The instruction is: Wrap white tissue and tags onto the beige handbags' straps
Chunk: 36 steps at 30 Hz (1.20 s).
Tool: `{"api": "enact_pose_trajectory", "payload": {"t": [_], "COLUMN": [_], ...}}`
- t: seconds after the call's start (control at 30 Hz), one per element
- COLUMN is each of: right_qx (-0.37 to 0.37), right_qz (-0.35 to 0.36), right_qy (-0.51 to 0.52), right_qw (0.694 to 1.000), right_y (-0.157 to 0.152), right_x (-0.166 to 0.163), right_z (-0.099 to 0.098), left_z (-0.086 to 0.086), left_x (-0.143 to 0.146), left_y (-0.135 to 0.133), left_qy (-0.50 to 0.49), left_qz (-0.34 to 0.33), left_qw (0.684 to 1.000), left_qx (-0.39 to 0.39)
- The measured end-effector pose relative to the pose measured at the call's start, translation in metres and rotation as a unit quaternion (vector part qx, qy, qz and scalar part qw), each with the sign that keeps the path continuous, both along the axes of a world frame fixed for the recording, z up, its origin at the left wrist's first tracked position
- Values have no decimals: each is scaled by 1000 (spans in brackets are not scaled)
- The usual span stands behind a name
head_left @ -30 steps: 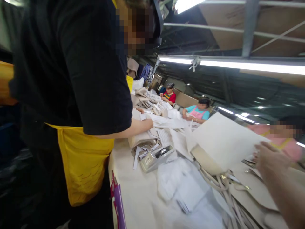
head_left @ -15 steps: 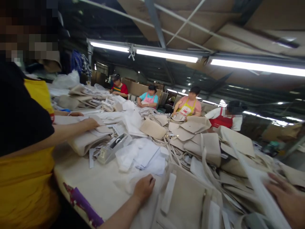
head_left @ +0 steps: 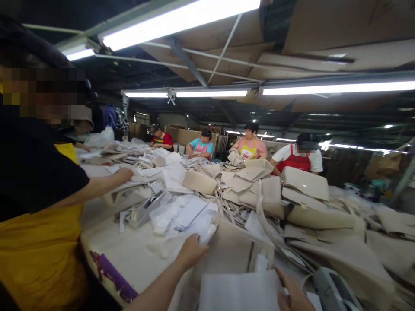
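Note:
My left hand (head_left: pixel 191 250) rests on the table near its front edge, fingers curled on a white folded piece (head_left: pixel 207 231) beside a beige bag (head_left: pixel 233 246). At the bottom of the view my right hand (head_left: pixel 293 293) grips the right edge of a white flat sheet (head_left: pixel 238 291) that lies in front of me. The beige bag lies flat between the two hands, with a strap (head_left: pixel 266 216) running up from it.
A co-worker in a black shirt and yellow apron (head_left: pixel 39 255) stands close on my left, a hand (head_left: pixel 123 173) on a beige stack. A tape dispenser (head_left: pixel 144 209) sits mid-table. Piles of beige bags (head_left: pixel 304 183) cover the right. Several seated people work at the far side.
The view has swung right and steadied. My right hand came down from the far right and took hold of the white sheet at the bottom; my left hand closed on the white folded piece.

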State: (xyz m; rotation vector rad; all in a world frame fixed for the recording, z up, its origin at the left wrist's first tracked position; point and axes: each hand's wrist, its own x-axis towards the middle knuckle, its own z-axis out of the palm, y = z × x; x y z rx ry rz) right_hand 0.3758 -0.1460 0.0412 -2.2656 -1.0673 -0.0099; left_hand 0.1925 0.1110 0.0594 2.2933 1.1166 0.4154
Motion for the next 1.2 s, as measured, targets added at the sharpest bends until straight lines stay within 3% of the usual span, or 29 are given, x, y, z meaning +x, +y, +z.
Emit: {"api": "enact_pose_trajectory", "payload": {"t": [0.17, 0.3, 0.57, 0.7, 0.83, 1.2], "right_qx": [50, 101, 148, 163, 172, 209], "right_qz": [-40, -117, -146, -151, -156, -183], "right_qy": [6, 32, 10, 15, 26, 72], "right_qw": [998, 987, 978, 975, 972, 958], "right_y": [41, 62, 63, 65, 66, 58], "right_x": [-38, -44, -38, -39, -36, -30], "right_z": [13, 19, 10, 12, 7, -7], "left_z": [48, 55, 18, 3, -14, -45], "left_x": [0, -2, -14, -8, 10, 40], "left_y": [15, 9, -29, -62, -78, -52], "left_qy": [35, 54, 19, -45, -38, 7], "left_qz": [-27, -26, -13, -135, -246, -327], "left_qw": [999, 998, 987, 957, 943, 924], "left_qx": [-18, 26, 157, 252, 218, 198]}}
